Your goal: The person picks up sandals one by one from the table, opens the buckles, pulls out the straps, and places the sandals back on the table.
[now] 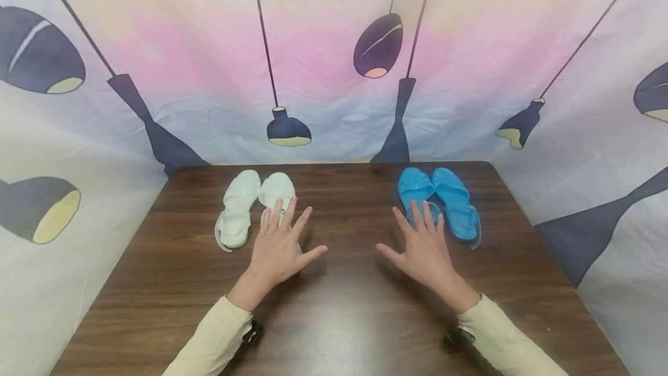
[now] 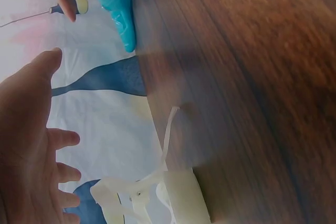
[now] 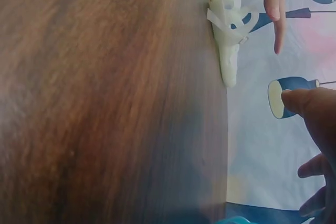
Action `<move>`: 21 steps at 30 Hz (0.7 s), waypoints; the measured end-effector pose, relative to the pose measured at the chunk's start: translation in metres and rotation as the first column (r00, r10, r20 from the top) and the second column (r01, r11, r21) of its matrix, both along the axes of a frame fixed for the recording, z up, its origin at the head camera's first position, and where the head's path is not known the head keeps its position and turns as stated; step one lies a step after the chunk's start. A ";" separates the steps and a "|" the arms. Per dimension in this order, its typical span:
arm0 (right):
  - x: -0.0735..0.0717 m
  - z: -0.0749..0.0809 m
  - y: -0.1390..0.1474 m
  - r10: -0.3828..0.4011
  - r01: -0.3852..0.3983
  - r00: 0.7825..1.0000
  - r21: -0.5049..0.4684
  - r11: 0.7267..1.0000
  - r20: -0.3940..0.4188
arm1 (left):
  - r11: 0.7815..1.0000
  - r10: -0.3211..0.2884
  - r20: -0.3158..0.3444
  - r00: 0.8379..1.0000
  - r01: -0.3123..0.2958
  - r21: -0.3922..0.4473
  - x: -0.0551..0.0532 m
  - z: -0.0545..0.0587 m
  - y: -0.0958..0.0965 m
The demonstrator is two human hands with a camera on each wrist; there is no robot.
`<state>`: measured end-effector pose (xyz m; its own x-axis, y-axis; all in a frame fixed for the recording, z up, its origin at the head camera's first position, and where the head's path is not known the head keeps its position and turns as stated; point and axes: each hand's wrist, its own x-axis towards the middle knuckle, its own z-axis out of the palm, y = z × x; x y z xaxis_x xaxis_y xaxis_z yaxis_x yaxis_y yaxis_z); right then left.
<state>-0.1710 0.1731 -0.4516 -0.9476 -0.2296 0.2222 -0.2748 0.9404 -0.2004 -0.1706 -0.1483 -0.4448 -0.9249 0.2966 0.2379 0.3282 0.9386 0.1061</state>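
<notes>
My left hand hovers palm down over the table with its fingers spread, and it holds nothing. Beyond it stands a pair of white sandals, the right one partly covered by my fingers. On the other side my right hand is spread the same way and also holds nothing. Its fingertips overlap the left shoe of a pair of blue sandals in the head view. In the left wrist view a white sandal shows below the fingers. The right wrist view has the white sandals at the far side.
The brown wooden table reaches back to a cloth backdrop printed with dark hanging lamps. Both sandal pairs stand near the table's back edge, with a wide gap between them. Dark straps sit at the cuffs of the cream sleeves.
</notes>
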 end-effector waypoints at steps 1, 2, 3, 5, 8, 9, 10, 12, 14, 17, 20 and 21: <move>0.000 0.000 0.000 0.002 -0.002 1.000 0.002 1.000 0.001 | 1.000 0.001 0.003 1.000 -0.001 0.001 0.000 0.000 0.000; 0.000 0.000 0.000 0.002 -0.002 1.000 0.003 1.000 0.004 | 1.000 0.001 0.004 1.000 -0.001 0.002 0.000 0.000 0.000; 0.000 0.000 -0.001 0.002 -0.002 1.000 0.005 1.000 0.005 | 1.000 0.001 0.006 1.000 -0.001 0.004 0.000 0.000 0.000; 0.000 -0.001 -0.002 0.005 -0.006 1.000 0.009 1.000 0.008 | 1.000 0.000 0.016 1.000 0.000 0.006 0.000 0.000 0.000; -0.001 -0.002 -0.003 0.010 -0.010 1.000 0.009 1.000 0.016 | 1.000 -0.004 0.027 1.000 0.004 0.015 0.000 0.002 -0.002; -0.002 -0.002 -0.004 0.014 -0.014 1.000 0.007 1.000 0.016 | 1.000 -0.004 0.034 0.999 0.004 0.018 0.000 0.003 -0.003; -0.002 -0.002 -0.005 0.019 -0.019 1.000 0.005 1.000 0.015 | 1.000 -0.004 0.040 0.999 0.003 0.020 0.000 0.003 -0.005; -0.004 0.000 -0.007 0.031 -0.031 0.999 -0.003 1.000 0.014 | 1.000 -0.003 0.049 0.999 0.002 0.023 0.000 0.004 -0.008; -0.006 0.001 -0.010 0.045 -0.045 0.999 -0.010 0.999 0.017 | 1.000 -0.001 0.056 0.998 0.000 0.024 -0.002 0.005 -0.012; -0.010 0.004 -0.016 0.068 -0.067 0.997 -0.024 0.997 0.031 | 1.000 -0.001 0.052 0.999 0.000 0.022 -0.004 0.006 -0.019; -0.013 0.007 -0.023 0.092 -0.089 0.994 -0.044 0.995 0.058 | 0.999 -0.007 0.044 0.999 0.005 0.036 -0.007 0.008 -0.028; -0.014 0.008 -0.026 0.100 -0.097 0.993 -0.052 0.994 0.068 | 0.999 -0.010 0.040 0.999 0.008 0.045 -0.007 0.008 -0.031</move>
